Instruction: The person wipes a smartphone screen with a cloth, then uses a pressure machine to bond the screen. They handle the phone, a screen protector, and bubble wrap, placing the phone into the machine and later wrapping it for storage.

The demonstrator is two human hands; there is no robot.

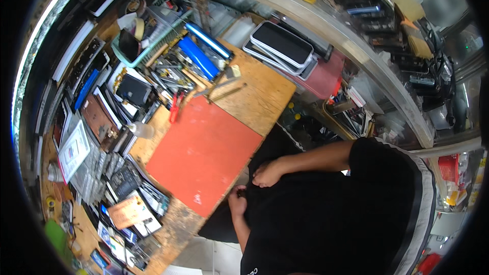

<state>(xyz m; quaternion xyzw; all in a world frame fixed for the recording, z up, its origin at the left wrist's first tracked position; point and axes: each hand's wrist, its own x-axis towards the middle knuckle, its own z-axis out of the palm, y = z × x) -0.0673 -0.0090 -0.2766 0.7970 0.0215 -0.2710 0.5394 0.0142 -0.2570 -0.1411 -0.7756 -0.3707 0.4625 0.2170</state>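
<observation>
My right hand [268,173] rests low over my lap, just off the edge of the workbench, its fingers curled in. A little nearer the bench edge, my left hand [238,202] is also curled, thumb and fingers drawn together. Whatever either hand holds, if anything, is hidden. An orange-red work mat [204,147] lies flat on the wooden bench [270,89] beyond both hands, touched by neither. At its far corner are red-handled pliers [175,108], with a thin brown stick [227,93] to their right.
Screwdrivers and tools [170,76], two blue cylinders [198,58] and a green basket [133,62] crowd the back. A squeeze bottle [141,130] stands left of the mat, near stacked device parts [124,181]. Framed black panels [282,44] lie at right, below a metal beam [367,61].
</observation>
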